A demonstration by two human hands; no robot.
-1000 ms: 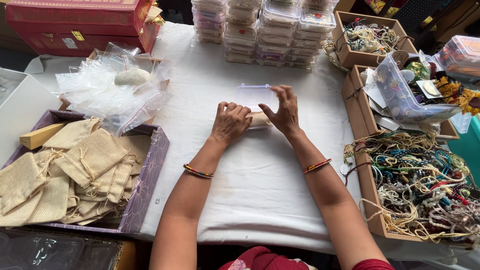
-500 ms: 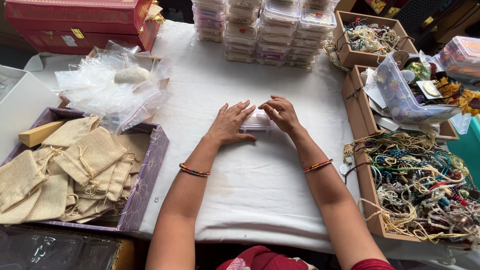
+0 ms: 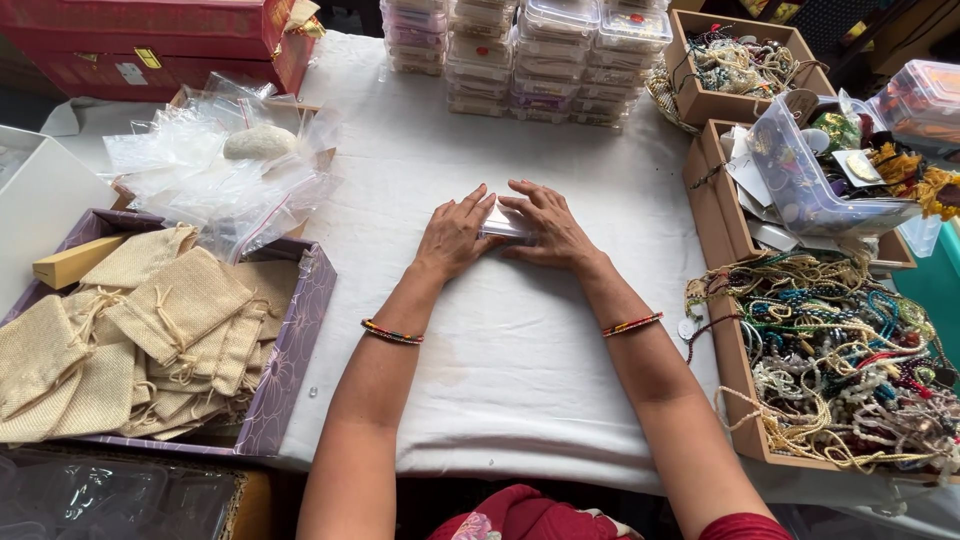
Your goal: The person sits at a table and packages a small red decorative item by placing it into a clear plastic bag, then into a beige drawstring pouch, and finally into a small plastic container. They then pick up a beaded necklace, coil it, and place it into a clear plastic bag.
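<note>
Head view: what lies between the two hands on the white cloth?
In the head view, a small clear plastic box lies between the left hand and right hand, both touching it.

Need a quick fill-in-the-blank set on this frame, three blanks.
1. Both hands press a small clear ____ flat on the white cloth.
2. The purple tray by the left hand holds beige cloth ____.
3. The box by the right hand holds bead ____.

Missing: bag; pouches; necklaces
</note>
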